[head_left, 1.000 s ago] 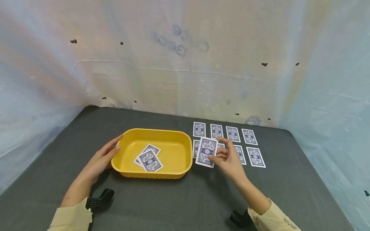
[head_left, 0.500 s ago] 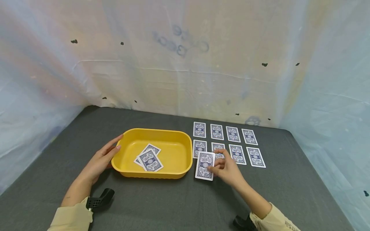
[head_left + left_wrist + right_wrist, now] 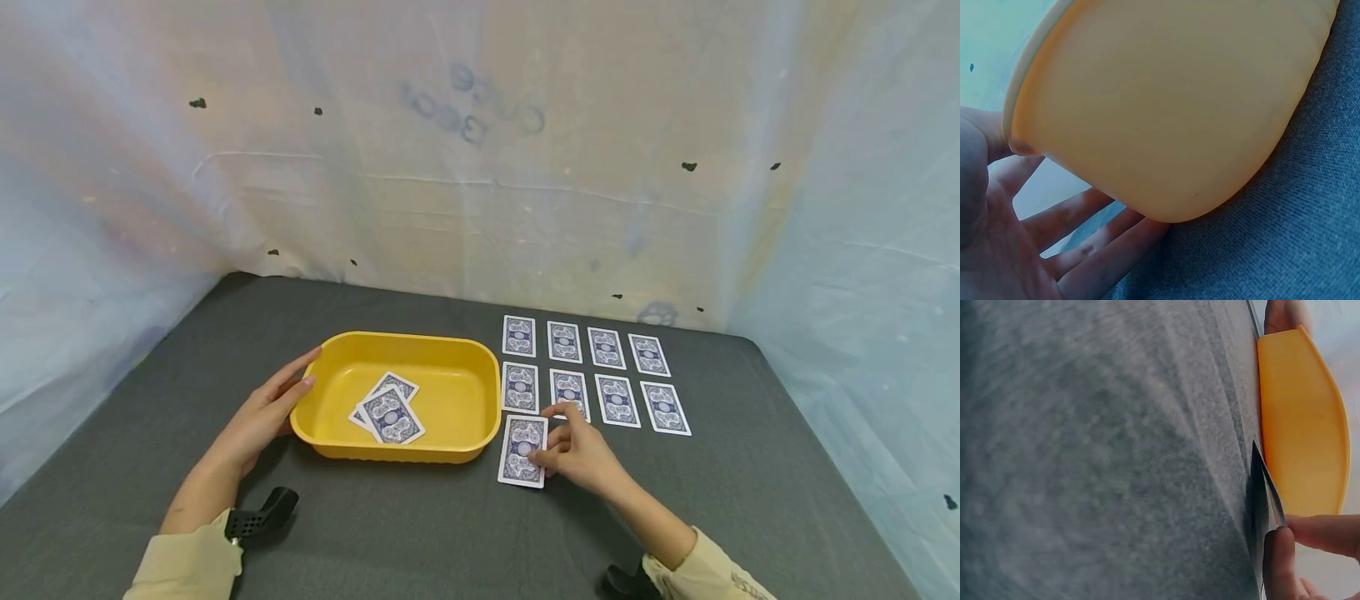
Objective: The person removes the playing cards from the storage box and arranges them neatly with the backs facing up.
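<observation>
My left hand (image 3: pixel 262 417) holds the left end of a yellow plastic tray (image 3: pixel 405 455). Its thumb lies over the rim, while in the left wrist view several fingers (image 3: pixel 1094 244) reach along the tray's outer wall (image 3: pixel 1166 125). Two patterned playing cards (image 3: pixel 392 416) lie overlapped inside. To the tray's right, my right hand (image 3: pixel 581 457) pinches the right edge of a face-down playing card (image 3: pixel 522 451) between thumb and fingers. That card is at the table, in front of the laid-out rows; in the right wrist view the pinched card (image 3: pixel 1272 490) appears edge-on, tilted off the cloth.
Two rows of face-down cards lie behind the right hand, among them a back-row card (image 3: pixel 519 336) and a front-row card (image 3: pixel 665 408). Dark grey cloth (image 3: pixel 420 533) covers the table. Pale plastic sheeting (image 3: pixel 480 192) hangs behind it and at both sides.
My right hand has brought its card toward me, slightly left and down to the table, uncovering the front-row cards behind. The left hand and tray have stayed put.
</observation>
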A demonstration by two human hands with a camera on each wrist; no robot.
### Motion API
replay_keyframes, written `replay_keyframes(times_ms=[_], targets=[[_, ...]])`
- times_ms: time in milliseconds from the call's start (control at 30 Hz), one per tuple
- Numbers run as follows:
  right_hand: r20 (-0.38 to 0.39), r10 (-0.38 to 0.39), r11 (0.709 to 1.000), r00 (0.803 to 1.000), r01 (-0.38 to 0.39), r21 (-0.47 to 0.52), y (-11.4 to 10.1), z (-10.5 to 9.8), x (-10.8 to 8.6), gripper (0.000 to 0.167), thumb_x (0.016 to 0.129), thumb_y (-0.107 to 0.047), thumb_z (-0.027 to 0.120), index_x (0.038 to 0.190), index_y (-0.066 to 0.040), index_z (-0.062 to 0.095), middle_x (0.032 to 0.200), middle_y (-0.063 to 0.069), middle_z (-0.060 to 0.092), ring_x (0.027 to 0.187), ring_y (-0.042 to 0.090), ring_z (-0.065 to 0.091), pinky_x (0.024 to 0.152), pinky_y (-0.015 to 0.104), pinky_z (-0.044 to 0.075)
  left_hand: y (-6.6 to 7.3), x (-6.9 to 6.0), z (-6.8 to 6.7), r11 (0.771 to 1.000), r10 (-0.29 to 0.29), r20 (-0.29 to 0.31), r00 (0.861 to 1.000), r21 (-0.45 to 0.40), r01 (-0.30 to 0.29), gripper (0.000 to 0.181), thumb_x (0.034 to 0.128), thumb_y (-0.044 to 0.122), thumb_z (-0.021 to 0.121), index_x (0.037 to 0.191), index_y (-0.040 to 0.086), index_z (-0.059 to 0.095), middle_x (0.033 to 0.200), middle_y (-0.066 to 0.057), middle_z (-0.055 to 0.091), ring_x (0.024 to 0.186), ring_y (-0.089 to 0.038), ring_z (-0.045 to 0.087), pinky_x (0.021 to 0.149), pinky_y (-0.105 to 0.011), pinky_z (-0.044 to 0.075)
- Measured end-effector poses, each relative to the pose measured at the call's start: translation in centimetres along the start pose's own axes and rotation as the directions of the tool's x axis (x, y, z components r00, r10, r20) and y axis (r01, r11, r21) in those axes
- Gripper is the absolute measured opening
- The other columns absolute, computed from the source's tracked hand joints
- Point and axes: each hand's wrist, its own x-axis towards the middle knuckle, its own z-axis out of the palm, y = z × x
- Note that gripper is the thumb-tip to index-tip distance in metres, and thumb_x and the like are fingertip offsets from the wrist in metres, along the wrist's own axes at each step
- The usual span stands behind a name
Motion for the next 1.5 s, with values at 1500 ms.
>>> replay_keyframes(times_ms=[1500], targets=[[-0.100, -0.030, 0.986, 0.995, 0.013, -0.166, -5.3, -0.4, 3.2, 0.033, 0.081, -0.011, 0.074, 0.112, -0.002, 0.064, 0.084, 0.007, 0.061, 0.068, 0.013, 0.065, 0.059, 0.025, 0.051, -0.2, 0.1, -0.1, 1.000, 0.012, 0.003, 1.000, -0.012, -0.012, 0.062, 0.1012, 0.048, 0.039, 0.155, 0.029, 0.015, 0.150, -0.025, 0.031, 0.119, -0.034, 0.050, 0.083, -0.033, 0.053]])
